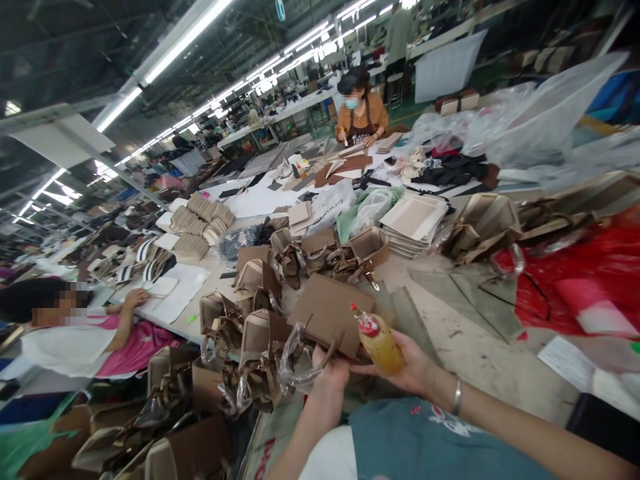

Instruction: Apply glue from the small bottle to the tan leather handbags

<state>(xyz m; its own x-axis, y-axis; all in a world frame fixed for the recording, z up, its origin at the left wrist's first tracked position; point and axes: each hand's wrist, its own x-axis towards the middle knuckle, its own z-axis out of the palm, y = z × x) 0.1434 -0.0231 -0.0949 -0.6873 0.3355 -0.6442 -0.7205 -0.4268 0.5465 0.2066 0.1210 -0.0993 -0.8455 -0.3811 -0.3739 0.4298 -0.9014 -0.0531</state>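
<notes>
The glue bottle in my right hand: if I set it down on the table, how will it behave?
The glue bottle looks like soft plastic, so it probably gives under the right hand. Its round, tapered body would likely roll if laid flat. Upright it may tip, being narrow with a red nozzle on top.

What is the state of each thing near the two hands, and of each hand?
Left hand: closed on the edge of the brown bag.
Right hand: closed around the glue bottle.
Glue bottle: tilted, red nozzle up, mostly full.
Brown bag: lying flat on the table.
Plastic wrap: crumpled, loose.
</notes>
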